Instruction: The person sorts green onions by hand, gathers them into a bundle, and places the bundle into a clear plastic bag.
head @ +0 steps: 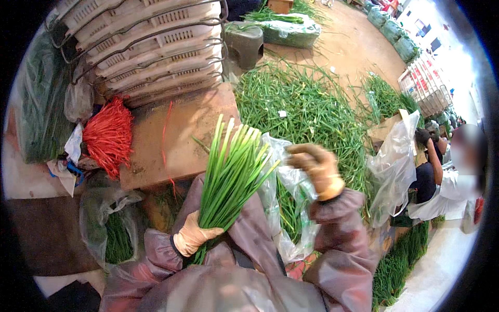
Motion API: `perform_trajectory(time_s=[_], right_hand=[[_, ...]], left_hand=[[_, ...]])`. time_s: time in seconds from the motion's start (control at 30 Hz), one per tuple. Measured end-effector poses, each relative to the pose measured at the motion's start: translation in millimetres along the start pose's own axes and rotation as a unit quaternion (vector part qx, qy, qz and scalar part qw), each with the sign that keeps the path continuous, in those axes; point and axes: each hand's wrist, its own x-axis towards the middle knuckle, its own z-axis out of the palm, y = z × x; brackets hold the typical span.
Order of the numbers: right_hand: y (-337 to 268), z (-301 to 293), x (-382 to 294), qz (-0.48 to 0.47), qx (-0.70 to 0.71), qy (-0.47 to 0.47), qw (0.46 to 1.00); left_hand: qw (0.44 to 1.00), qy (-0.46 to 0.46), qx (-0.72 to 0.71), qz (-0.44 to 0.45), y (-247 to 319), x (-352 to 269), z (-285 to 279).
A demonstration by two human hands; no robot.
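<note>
My left hand (197, 234), in a pale rubber glove, is closed around a bunch of long green stalks, probably chives (230, 183), held over my lap with the pale ends pointing away from me. To the right of the bunch my gloved right hand (314, 165) is raised with fingers bent and somewhat blurred; it holds nothing that I can see. Below it a clear plastic bag (269, 202) has green stalks inside. One red tie (164, 150) lies over the brown board (187, 136), with a bundle of red ties (109, 136) at its left.
Stacked white plastic crates (163, 50) stand at the board's far side. Loose green leaves (300, 109) cover the floor ahead, near a grey stool (245, 45). A co-worker with dark gloves (427, 136) sits at the right beside plastic sheeting (393, 163). An open bag of greens (117, 238) stands at left.
</note>
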Motion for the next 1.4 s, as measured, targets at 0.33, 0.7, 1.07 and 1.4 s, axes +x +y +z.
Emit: perform_trajectory(time_s=[0.33, 0.7, 1.07, 1.4], right_hand=[[21.1, 60.4, 15.2, -0.151, -0.129, 0.009, 0.980], [-19.0, -155.4, 18.4, -0.168, -0.487, 0.302, 0.802], [-36.4, 55.1, 39.2, -0.410, -0.438, -0.215, 0.770], [-34.7, 47.3, 32.2, -0.363, -0.616, -0.058, 0.697]], left_hand=[[1.000, 0.000, 0.008, -0.021, 9.9, -10.2, -0.3], [0.997, -0.028, -0.046, -0.049, 14.4, -3.7, 3.5], [0.999, 0.019, 0.033, 0.001, 9.3, -9.3, -6.6], [0.998, -0.015, 0.022, -0.048, 29.4, 0.7, 1.0]])
